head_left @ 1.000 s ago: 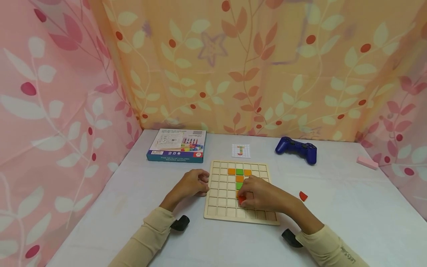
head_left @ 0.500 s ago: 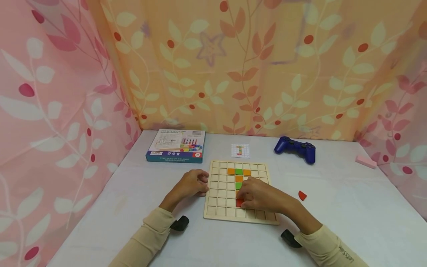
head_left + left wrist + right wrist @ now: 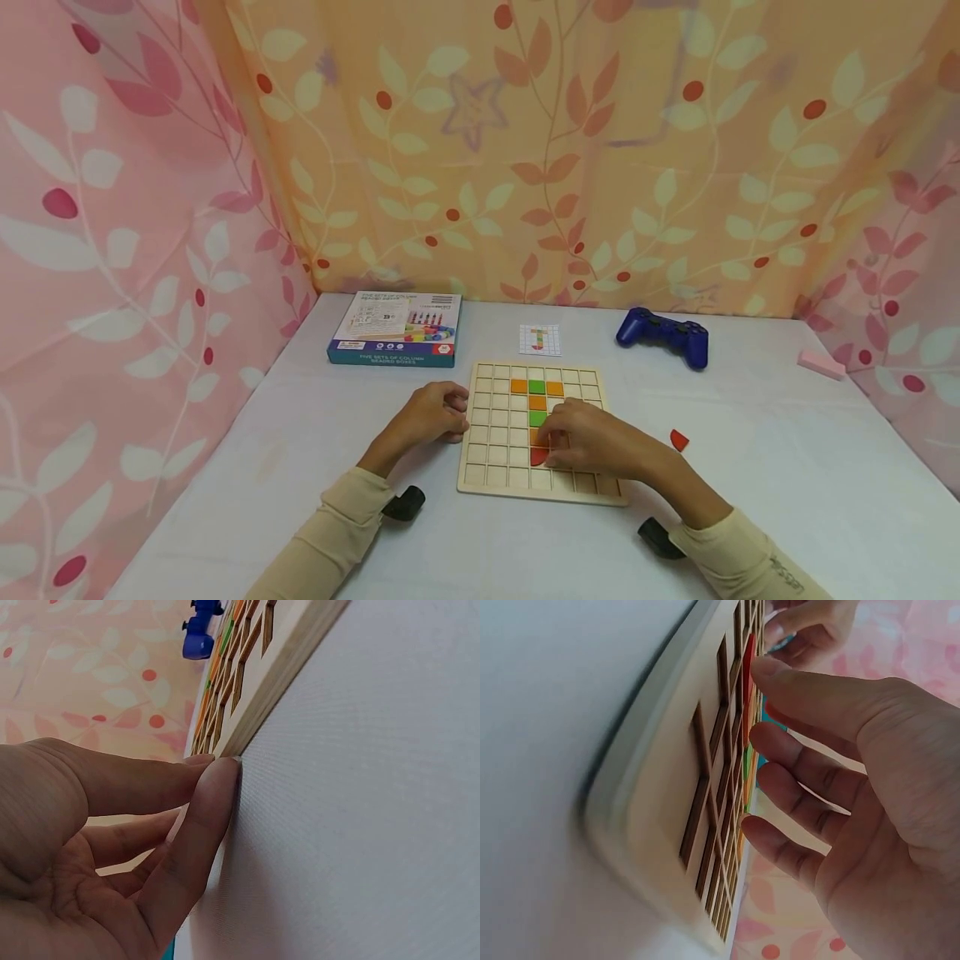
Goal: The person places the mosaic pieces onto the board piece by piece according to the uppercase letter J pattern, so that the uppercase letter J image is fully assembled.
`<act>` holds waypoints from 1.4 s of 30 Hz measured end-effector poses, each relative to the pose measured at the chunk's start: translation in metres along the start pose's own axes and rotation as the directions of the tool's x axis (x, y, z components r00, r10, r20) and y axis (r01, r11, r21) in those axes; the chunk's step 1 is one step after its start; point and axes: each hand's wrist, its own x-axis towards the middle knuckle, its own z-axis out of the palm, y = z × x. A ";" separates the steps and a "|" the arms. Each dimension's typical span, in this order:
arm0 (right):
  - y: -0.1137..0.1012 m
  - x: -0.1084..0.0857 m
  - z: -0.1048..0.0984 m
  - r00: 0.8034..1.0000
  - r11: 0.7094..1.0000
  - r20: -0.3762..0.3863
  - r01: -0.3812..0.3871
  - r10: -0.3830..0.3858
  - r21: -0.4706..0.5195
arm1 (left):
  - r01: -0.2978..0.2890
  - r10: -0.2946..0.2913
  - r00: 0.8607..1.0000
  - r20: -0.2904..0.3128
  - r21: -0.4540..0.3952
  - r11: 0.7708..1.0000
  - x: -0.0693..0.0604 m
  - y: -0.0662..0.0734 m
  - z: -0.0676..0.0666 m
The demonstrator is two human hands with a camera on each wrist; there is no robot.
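A wooden grid board (image 3: 487, 477) lies on the table, with orange and green square tiles (image 3: 537, 418) set in a T-like shape. At the lower end of that column is a red quarter-circle tile (image 3: 538, 457). My right hand (image 3: 588, 437) pinches at this tile; in the right wrist view the thumb touches the red tile (image 3: 748, 679) while the other fingers curve loosely. At the board's left edge, my left hand (image 3: 426, 414) holds on with thumb and forefinger, their tips meeting at the wooden rim (image 3: 259, 712) in the left wrist view.
Another red quarter-circle tile (image 3: 678, 439) lies right of the board. Behind the board is a small pattern card (image 3: 540, 340). A boxed set (image 3: 393, 329) stands at back left, a blue game controller (image 3: 663, 336) at back right, and a pink block (image 3: 821, 364) farther right.
The red tile under my right hand has shifted slightly left and down and now lies in its cell with the curved edge showing. My left hand has stayed at the board's edge.
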 end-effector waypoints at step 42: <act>0.090 -0.122 -0.040 0.942 0.954 -0.175 -0.297 0.288 -0.033 | -0.003 0.003 1.000 0.000 -0.009 1.000 -0.001 0.000 0.000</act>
